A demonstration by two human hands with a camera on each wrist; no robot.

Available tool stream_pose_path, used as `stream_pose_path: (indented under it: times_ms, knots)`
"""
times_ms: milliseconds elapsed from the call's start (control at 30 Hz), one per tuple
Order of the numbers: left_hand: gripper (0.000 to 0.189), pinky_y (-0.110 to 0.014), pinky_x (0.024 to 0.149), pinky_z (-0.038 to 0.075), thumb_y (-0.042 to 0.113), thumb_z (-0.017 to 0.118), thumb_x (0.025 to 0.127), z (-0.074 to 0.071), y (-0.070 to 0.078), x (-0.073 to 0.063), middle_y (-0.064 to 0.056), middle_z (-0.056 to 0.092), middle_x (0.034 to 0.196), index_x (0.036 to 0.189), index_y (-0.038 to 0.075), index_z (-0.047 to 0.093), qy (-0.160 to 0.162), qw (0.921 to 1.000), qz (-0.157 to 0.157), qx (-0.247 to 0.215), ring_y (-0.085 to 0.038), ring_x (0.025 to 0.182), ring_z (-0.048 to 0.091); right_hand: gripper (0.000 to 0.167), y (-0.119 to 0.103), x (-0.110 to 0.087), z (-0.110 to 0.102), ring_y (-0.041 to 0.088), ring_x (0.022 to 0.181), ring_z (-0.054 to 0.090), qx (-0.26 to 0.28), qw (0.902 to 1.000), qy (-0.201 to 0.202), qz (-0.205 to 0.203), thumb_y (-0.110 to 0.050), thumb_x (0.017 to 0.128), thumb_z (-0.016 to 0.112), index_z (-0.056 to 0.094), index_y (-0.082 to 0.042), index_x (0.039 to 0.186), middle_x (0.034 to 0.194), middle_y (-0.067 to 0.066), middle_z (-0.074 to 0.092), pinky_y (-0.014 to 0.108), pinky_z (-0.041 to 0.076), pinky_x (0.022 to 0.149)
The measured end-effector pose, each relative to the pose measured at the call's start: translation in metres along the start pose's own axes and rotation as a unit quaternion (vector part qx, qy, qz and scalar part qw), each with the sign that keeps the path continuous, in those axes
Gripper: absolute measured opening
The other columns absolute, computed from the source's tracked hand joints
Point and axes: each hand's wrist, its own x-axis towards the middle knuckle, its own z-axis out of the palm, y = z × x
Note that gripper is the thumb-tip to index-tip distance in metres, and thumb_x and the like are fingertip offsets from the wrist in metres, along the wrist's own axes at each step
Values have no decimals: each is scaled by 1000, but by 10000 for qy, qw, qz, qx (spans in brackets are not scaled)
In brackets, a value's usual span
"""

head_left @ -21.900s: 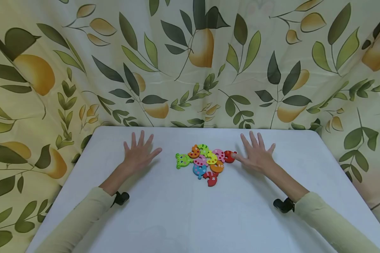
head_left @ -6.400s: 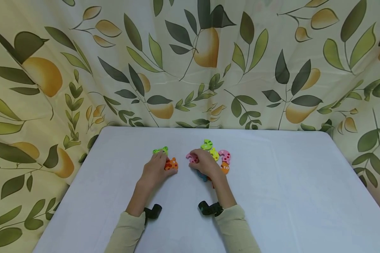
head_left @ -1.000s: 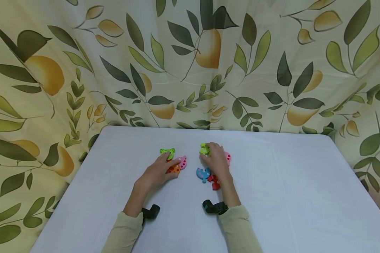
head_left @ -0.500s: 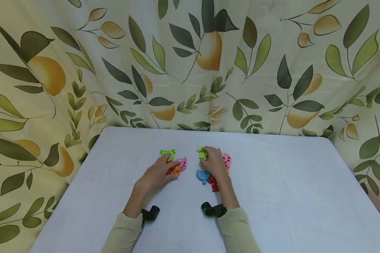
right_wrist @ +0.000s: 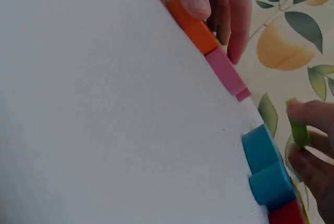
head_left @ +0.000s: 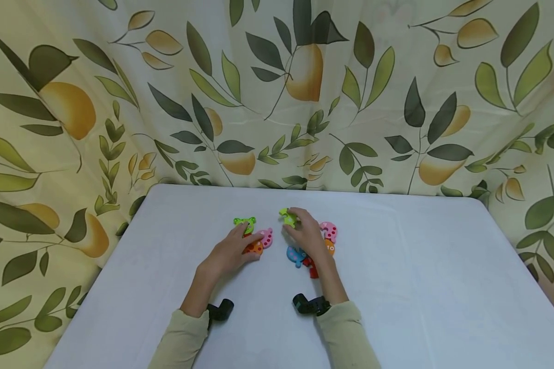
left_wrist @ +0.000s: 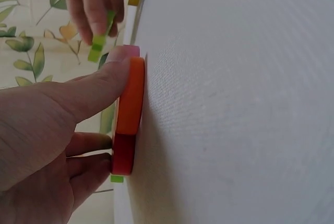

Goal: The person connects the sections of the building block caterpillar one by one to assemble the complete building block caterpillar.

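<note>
My right hand (head_left: 306, 231) pinches a light green puzzle piece (head_left: 288, 218) between thumb and fingers, lifted off the table. My left hand (head_left: 228, 252) holds an orange puzzle piece (head_left: 254, 247) down, its thumb at the near edge and fingers across the far side. Touching that piece are a pink spotted piece (head_left: 266, 238) and, in the left wrist view, a red one (left_wrist: 123, 153). A bright green animal-head piece (head_left: 244, 223) lies beyond the left fingertips. Under the right hand, a blue piece (head_left: 296, 256) and a red piece (head_left: 312, 267) are partly covered.
Another pink piece (head_left: 329, 231) and an orange numbered piece (head_left: 330, 247) lie just right of the right hand. All rest on a white table (head_left: 420, 287). Behind its far edge hangs a leaf-and-fruit curtain (head_left: 277, 92). A small black camera sits on each wrist.
The hands first lay spread beside one cluster. The head, orange and pink pieces now sit apart at the left. Lately my right hand has drawn the light green piece leftward; my left stayed put.
</note>
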Motion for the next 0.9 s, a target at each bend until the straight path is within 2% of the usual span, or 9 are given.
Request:
stream_pose_path:
  times_ms: [167, 333, 633, 900]
  knots:
    - [60, -54, 109, 40, 39, 69, 87, -1, 1, 0, -14, 27, 158, 143, 30, 49, 13, 10000, 33, -73, -32, 147, 27, 43, -8, 0, 6, 30, 136, 47, 61, 9978, -599, -289, -13, 94, 63, 54, -5, 134, 146, 14, 49, 43, 43, 109]
    - [60, -55, 110, 39, 39, 69, 87, -2, 1, -1, -15, 27, 158, 143, 29, 50, -3, 10000, 43, -82, -33, 147, 27, 37, -11, 0, 9, 30, 133, 50, -194, 9961, -826, -244, -10, 95, 59, 56, -3, 132, 142, 14, 53, 44, 41, 110]
    - [58, -56, 109, 39, 39, 69, 87, -4, 2, -2, -14, 27, 158, 141, 29, 51, 11, 9999, 22, -150, -33, 147, 27, 34, -9, 1, 11, 28, 133, 51, -43, 9981, -615, 61, -15, 96, 59, 60, -6, 130, 139, 12, 57, 43, 41, 110]
    - [57, -57, 109, 38, 38, 68, 88, -3, 1, -3, -14, 26, 159, 141, 28, 52, -7, 9996, 47, -273, -32, 148, 25, 29, -10, -1, 18, 24, 111, 64, 525, 9971, -65, 546, -20, 94, 63, 67, -6, 119, 121, 11, 68, 40, 51, 99]
